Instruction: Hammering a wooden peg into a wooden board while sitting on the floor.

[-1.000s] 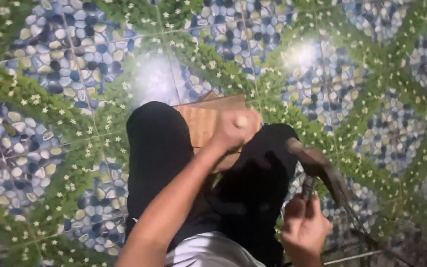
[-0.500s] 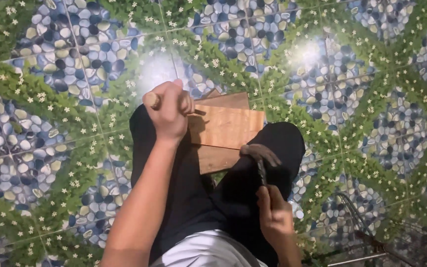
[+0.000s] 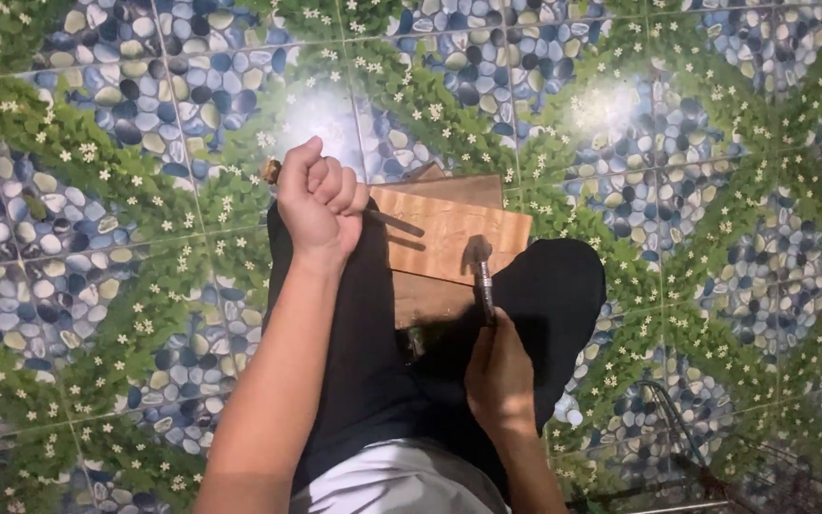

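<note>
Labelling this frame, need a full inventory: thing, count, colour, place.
wooden boards: at least two, light and darker brown, stacked between the knees
chisel-like tool: one, wooden handle and dark blade, tip over the top board
hammer: one, dark, head over the top board
floor tiles: many, blue pebble and green leaf print, all around
metal frame: one, dark, bottom right, partly visible
legs: two, black trousers
left hand: fist round the tool handle
right hand: grips the hammer handle
</note>
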